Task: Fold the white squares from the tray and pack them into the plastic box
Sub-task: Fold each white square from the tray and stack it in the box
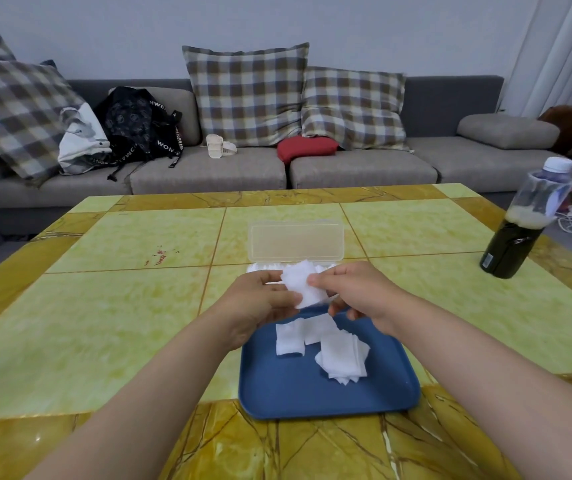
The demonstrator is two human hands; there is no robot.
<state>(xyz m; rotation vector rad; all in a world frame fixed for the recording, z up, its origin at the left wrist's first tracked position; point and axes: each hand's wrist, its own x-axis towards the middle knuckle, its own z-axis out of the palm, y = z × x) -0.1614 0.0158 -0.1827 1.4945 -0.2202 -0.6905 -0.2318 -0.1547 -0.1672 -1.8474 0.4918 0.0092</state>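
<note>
A white square [300,284] is held in the air between both hands, just above the far edge of the blue tray [298,393]. My left hand [260,299] pinches its left side and my right hand [350,292] pinches its right edge. Several more white squares [333,348] lie loose on the tray's far half. Behind the hands stands the clear plastic box [296,242] with its lid raised; white squares show at its front edge, and the hands hide most of its base.
The tray and box sit on a yellow-green tiled table [121,323]. A dark bottle with a white cap [523,223] stands at the table's right edge. A grey sofa [208,168] with checked cushions and bags runs behind the table.
</note>
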